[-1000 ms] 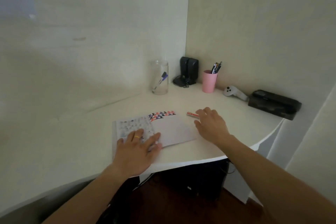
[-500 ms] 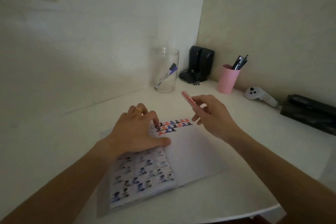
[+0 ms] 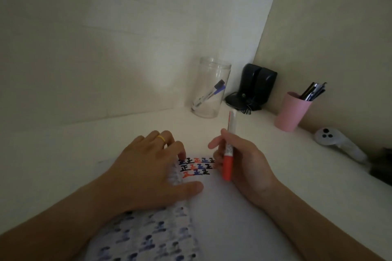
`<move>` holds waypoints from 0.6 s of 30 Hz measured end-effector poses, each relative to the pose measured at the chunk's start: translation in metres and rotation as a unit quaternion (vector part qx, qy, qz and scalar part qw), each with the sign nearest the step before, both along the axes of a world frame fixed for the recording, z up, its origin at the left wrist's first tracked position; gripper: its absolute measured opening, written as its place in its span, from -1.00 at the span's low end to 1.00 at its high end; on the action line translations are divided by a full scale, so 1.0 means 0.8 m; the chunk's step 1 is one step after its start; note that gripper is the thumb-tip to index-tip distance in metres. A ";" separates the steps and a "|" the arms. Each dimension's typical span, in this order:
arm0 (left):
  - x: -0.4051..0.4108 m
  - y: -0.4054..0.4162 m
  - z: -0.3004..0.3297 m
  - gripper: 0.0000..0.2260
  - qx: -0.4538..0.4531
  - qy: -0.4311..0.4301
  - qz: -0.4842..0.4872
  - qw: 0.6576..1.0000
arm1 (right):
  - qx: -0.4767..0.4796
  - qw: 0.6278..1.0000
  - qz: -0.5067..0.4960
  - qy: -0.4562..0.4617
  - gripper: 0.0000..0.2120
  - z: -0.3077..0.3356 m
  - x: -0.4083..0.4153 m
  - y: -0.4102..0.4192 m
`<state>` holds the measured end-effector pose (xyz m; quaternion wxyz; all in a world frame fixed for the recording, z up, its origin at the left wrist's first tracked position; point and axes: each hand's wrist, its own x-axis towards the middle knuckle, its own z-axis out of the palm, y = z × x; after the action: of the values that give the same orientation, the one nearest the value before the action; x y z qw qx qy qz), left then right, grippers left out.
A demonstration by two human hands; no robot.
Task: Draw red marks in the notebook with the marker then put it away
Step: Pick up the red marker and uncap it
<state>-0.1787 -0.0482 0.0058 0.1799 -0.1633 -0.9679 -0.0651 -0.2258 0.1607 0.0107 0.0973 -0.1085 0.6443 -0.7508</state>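
An open notebook [image 3: 216, 214] lies on the white desk in front of me, with rows of red, blue and black marks near the top of its right page. My left hand [image 3: 152, 167], a yellow ring on one finger, presses flat on the left page. My right hand [image 3: 241, 165] grips the red marker [image 3: 229, 152] over the right page. The marker stands nearly upright, its red cap pointing down toward me and its white end pointing away.
A clear glass jar [image 3: 210, 89] holding a blue marker stands at the back by the wall. Black speakers [image 3: 254, 87] fill the corner. A pink cup [image 3: 292, 112] of pens and a white controller [image 3: 337, 142] sit at the right.
My right hand picked the red marker up off the desk and brought it over the right page. My left hand slid up the left page. The view moved closer and lower.
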 end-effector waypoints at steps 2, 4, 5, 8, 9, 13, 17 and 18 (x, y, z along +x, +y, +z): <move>0.002 0.004 0.003 -0.30 0.004 0.036 -0.013 0.999 | 0.012 0.999 -0.015 0.030 -0.65 0.002 0.004 0.005; 0.005 0.006 0.010 -0.33 0.028 0.075 -0.036 0.996 | 0.000 0.999 -0.008 0.051 -0.68 0.006 0.009 0.008; 0.006 0.007 0.013 -0.38 0.040 0.092 -0.052 0.994 | -0.015 0.998 0.006 0.060 -0.70 0.008 0.011 0.009; 0.008 0.013 0.020 -0.57 0.039 0.147 -0.090 0.984 | -0.070 0.994 0.048 0.070 -0.73 0.009 0.016 0.007; 0.007 0.013 0.020 -0.63 0.033 0.164 -0.098 0.981 | -0.081 0.993 0.055 0.068 -0.74 0.008 0.017 0.005; 0.006 0.014 0.019 -0.70 0.043 0.188 -0.105 0.976 | -0.095 0.991 0.056 0.071 -0.82 0.005 0.023 -0.003; 0.014 0.017 0.020 -0.72 0.054 0.129 -0.098 0.985 | -0.080 0.993 0.031 0.083 -0.80 0.011 0.028 -0.008; 0.015 0.019 0.019 -0.72 0.066 0.106 -0.106 0.986 | -0.066 0.993 0.029 0.095 -0.77 0.011 0.029 -0.008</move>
<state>-0.1669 -0.0329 0.0214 0.2844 -0.2588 -0.9139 -0.1298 -0.2029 0.1545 0.0196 0.0500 -0.2041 0.5960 -0.7750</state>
